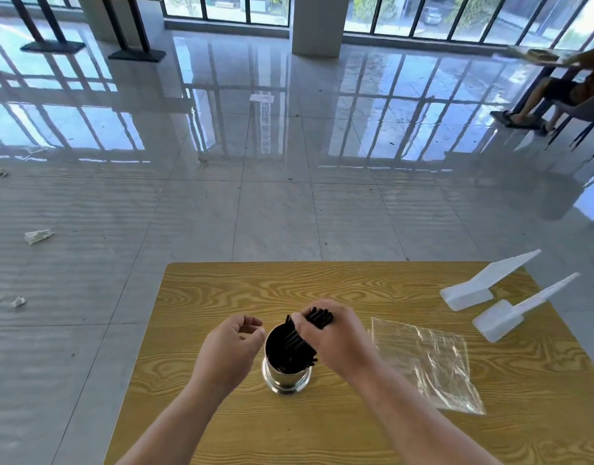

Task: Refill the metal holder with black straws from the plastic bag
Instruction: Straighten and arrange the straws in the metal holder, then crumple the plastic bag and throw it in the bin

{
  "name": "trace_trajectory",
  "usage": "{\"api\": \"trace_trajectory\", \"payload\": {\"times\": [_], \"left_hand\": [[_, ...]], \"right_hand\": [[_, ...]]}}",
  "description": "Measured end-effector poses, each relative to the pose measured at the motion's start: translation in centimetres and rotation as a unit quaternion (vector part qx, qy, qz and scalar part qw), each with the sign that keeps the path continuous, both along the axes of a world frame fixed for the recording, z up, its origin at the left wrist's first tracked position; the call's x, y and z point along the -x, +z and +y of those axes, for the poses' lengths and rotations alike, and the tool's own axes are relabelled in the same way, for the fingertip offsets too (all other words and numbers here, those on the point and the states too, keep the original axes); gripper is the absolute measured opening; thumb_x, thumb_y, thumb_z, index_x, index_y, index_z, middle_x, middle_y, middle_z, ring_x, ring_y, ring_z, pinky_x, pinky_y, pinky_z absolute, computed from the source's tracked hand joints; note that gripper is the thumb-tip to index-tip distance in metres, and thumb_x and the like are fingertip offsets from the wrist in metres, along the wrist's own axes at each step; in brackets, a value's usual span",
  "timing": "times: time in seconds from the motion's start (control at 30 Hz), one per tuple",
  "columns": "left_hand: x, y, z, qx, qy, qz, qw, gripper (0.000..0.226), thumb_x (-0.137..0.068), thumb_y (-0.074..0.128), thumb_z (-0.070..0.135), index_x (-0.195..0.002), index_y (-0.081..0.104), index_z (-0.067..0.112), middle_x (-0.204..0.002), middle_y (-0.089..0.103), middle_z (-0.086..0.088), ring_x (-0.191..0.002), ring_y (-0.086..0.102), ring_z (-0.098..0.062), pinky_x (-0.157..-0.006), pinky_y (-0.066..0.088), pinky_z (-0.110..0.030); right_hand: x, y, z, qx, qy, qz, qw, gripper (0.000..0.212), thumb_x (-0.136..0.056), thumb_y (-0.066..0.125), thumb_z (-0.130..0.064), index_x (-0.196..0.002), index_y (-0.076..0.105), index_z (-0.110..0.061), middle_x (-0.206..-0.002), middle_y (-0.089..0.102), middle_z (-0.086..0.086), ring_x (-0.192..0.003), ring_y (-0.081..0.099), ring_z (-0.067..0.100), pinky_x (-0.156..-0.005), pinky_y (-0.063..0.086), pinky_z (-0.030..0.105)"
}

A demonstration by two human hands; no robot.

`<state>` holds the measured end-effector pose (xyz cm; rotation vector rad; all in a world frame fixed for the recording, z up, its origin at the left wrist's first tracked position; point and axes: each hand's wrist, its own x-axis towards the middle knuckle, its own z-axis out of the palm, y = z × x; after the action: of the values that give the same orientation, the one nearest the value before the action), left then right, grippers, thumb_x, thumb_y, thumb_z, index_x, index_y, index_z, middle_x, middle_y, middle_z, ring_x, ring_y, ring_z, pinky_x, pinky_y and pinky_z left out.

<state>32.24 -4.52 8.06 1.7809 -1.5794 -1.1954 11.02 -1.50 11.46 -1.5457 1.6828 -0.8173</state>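
Grey glossy floor tiles (pixel 87 203) take up most of the shot, with a few crumpled paper scraps (pixel 37 235) lying way off on the left side. Closer in there's a wood-grain desk (pixel 221 283).

Going left to right on it: the left hand (pixel 230 347) sits just beside the metal holder (pixel 286 370), touching or almost touching its left rim, can't quite tell which. Its fingers (pixel 252 322) are loosely curled with nothing in them.

The holder stands upright in the middle of the desk, shiny steel with a flared base, and it already has black straws (pixel 317 317) inside it, leaning toward the right.

The right hand (pixel 335 337) is over the holder's right rim, fingers wrapped tight around a bunch of those straws, with the top ends poking out above the knuckles and the lower ends down inside the holder.

Just right of that hand the clear plastic bag (pixel 429 360) lies flat and crinkled on the desk, looks empty. Further right, at the desk's far corner, are two white plastic scoops (pixel 470 290) side by side, handles sticking out past the edge.

No brand names or readable writing on anything as far as I can see.
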Motion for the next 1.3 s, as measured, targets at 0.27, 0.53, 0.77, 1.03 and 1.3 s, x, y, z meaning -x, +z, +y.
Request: {"api": "trace_trajectory", "payload": {"times": [0.27,0.53,0.77,1.03,1.3], "left_hand": [[2.0,0.7,-1.6,0.069,-0.127,-0.150,0.978,0.051,-0.087,0.064,0.060,-0.134,0.056,0.042,-0.142,0.055,0.015,-0.135,0.046,-0.013,-0.096,0.042,-0.032],[9.7,1.3,-2.0,0.136,-0.255,-0.179,0.940,0.061,-0.087,0.061,0.063,-0.142,0.050,0.038,-0.152,0.049,0.013,-0.144,0.037,-0.014,-0.114,0.037,-0.036],[17.6,0.6,-1.4,0.148,-0.318,-0.186,0.918,0.073,-0.087,0.063,0.064,-0.151,0.044,0.034,-0.163,0.039,0.007,-0.151,0.029,-0.017,-0.120,0.030,-0.034],[25.7,-3.3,-0.1,0.106,-0.364,-0.212,0.901,0.079,-0.087,0.065,0.061,-0.156,0.035,0.035,-0.169,0.029,0.007,-0.155,0.025,-0.020,-0.124,0.027,-0.037],[30.7,-9.7,1.3,0.043,-0.422,-0.267,0.865,0.079,-0.086,0.070,0.049,-0.155,0.036,0.032,-0.164,0.032,0.009,-0.149,0.032,-0.020,-0.117,0.037,-0.035]], "right_hand": [[2.1,-0.7,0.8,-0.031,-0.049,0.030,0.998,0.038,-0.084,0.063,-0.067,-0.113,0.069,-0.043,-0.107,0.066,-0.025,-0.098,0.061,-0.003,-0.079,0.053,0.019],[8.5,-1.4,3.0,-0.025,-0.081,0.061,0.995,0.055,-0.088,0.059,-0.066,-0.132,0.065,-0.034,-0.124,0.059,-0.028,-0.115,0.054,-0.009,-0.092,0.041,0.012],[15.7,-3.2,5.3,-0.059,-0.137,0.099,0.984,0.066,-0.092,0.066,-0.065,-0.149,0.051,-0.034,-0.148,0.054,-0.011,-0.140,0.045,0.008,-0.109,0.040,0.028],[22.7,-6.7,7.4,-0.126,-0.168,0.103,0.972,0.072,-0.089,0.063,-0.067,-0.151,0.047,-0.034,-0.152,0.052,-0.008,-0.143,0.045,0.014,-0.110,0.041,0.031],[27.0,-12.2,8.8,-0.216,-0.157,0.091,0.959,0.073,-0.094,0.065,-0.057,-0.157,0.041,-0.031,-0.159,0.045,-0.001,-0.147,0.040,0.016,-0.115,0.036,0.033]]}}
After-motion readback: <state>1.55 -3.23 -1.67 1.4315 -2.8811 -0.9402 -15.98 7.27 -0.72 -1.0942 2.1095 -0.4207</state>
